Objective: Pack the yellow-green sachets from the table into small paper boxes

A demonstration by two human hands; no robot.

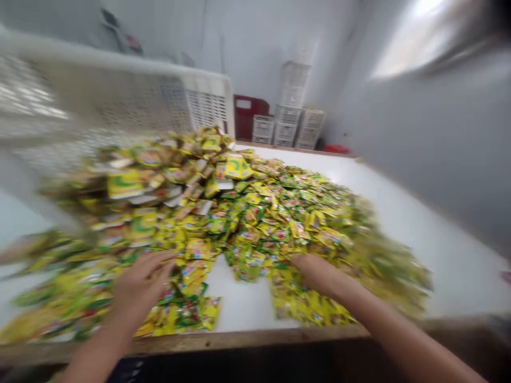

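A large heap of small, shiny yellow and green sachets (275,213) covers much of the white table. My left hand (146,279) lies over the sachets on the left side, thumb and fingers apart, with no sachet clearly gripped. My right hand (309,271) reaches into the heap right of the bare patch of table (235,303). Its fingertips are hidden among the sachets, so what they hold does not show. Beyond my left hand, yellow packs with a green curved mark (125,183) are piled with white and brown edges showing.
A big white plastic crate (209,106) stands at the back left behind the pile. Smaller white crates (287,125) are stacked beyond the table's far edge, beside a dark red container (245,119). A wooden rim (239,340) runs along the near edge. Grey walls enclose the table.
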